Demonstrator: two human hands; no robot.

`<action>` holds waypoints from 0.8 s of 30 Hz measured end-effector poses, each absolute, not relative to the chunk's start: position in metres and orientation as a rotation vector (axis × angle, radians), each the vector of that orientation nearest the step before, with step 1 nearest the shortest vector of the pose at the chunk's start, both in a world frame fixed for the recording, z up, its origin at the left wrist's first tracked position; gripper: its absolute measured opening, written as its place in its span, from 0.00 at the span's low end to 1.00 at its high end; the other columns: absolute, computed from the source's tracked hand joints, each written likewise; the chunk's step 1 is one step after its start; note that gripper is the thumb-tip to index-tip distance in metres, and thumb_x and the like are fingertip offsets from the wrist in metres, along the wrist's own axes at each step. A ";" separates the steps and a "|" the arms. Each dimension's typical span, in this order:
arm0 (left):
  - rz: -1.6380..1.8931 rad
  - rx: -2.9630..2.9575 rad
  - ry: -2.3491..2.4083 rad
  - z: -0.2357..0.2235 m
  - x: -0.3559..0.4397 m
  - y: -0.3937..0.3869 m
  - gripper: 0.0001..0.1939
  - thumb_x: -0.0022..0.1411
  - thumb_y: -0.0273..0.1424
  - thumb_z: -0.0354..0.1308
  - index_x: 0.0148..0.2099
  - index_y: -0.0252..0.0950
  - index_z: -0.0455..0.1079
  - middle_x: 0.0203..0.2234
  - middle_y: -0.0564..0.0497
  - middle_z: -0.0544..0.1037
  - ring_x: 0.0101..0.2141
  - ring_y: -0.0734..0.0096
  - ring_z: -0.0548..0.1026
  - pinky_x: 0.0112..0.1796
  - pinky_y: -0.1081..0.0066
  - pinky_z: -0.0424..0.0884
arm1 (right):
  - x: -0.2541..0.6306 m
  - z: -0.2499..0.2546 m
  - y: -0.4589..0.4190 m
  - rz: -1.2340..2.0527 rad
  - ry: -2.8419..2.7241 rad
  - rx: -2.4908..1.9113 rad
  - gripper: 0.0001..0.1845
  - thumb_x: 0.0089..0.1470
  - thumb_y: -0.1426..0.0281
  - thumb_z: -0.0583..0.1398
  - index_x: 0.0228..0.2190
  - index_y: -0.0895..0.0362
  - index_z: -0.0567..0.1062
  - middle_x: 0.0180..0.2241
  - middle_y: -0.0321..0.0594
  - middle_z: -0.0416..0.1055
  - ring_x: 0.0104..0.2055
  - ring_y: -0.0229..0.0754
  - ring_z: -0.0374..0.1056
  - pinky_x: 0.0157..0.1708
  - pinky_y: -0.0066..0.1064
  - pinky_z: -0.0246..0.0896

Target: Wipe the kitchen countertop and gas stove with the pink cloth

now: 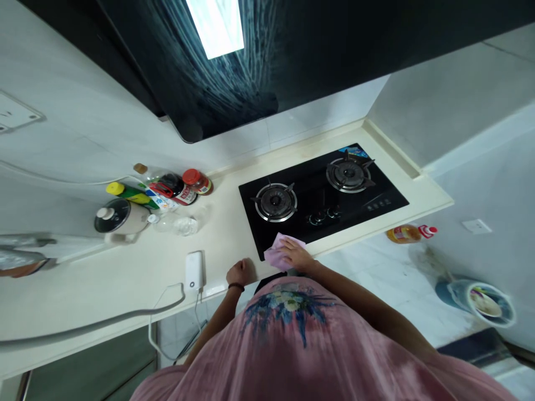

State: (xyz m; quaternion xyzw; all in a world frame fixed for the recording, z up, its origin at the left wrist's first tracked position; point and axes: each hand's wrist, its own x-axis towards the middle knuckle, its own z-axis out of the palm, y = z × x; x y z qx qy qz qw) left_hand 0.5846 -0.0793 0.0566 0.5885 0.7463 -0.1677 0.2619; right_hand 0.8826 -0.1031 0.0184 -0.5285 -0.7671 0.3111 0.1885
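My right hand lies flat on a pink cloth, pressing it onto the near left corner of the black two-burner gas hob. My left hand, with a dark band at the wrist, rests curled into a fist on the cream countertop near its front edge, just left of the hob; nothing shows in it. A white power bank with a cable lies a little to its left.
Sauce bottles and jars and a small pot with a lid stand at the back left by the wall. A black range hood hangs overhead. On the floor at right lie an oil bottle and a bucket.
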 end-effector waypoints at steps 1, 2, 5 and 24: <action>-0.450 1.593 2.020 0.056 0.584 -0.080 0.28 0.80 0.43 0.41 0.54 0.42 0.83 0.50 0.41 0.87 0.53 0.50 0.84 0.46 0.64 0.74 | 0.882 0.019 -0.097 0.889 -2.210 -1.511 0.27 0.64 0.69 0.59 0.63 0.51 0.77 0.74 0.43 0.63 0.78 0.51 0.52 0.77 0.51 0.49; -0.447 1.593 2.020 0.055 0.584 -0.080 0.28 0.80 0.43 0.41 0.54 0.42 0.83 0.50 0.41 0.87 0.53 0.50 0.84 0.45 0.64 0.74 | 0.882 0.021 -0.090 0.895 -2.243 -1.554 0.28 0.64 0.70 0.58 0.64 0.50 0.76 0.75 0.41 0.62 0.79 0.50 0.51 0.78 0.50 0.47; -0.438 1.605 2.020 0.053 0.583 -0.080 0.28 0.81 0.42 0.40 0.53 0.42 0.83 0.50 0.41 0.87 0.52 0.51 0.84 0.44 0.65 0.74 | 0.892 0.026 -0.062 0.868 -2.211 -1.819 0.32 0.64 0.71 0.56 0.68 0.48 0.73 0.77 0.39 0.58 0.80 0.48 0.48 0.78 0.45 0.45; -0.413 1.585 1.994 0.051 0.579 -0.075 0.25 0.79 0.44 0.44 0.53 0.43 0.84 0.48 0.40 0.87 0.50 0.49 0.85 0.43 0.64 0.74 | 0.870 0.022 -0.077 0.554 -1.905 -2.437 0.39 0.63 0.68 0.59 0.71 0.71 0.62 0.75 0.73 0.53 0.78 0.76 0.47 0.72 0.66 0.45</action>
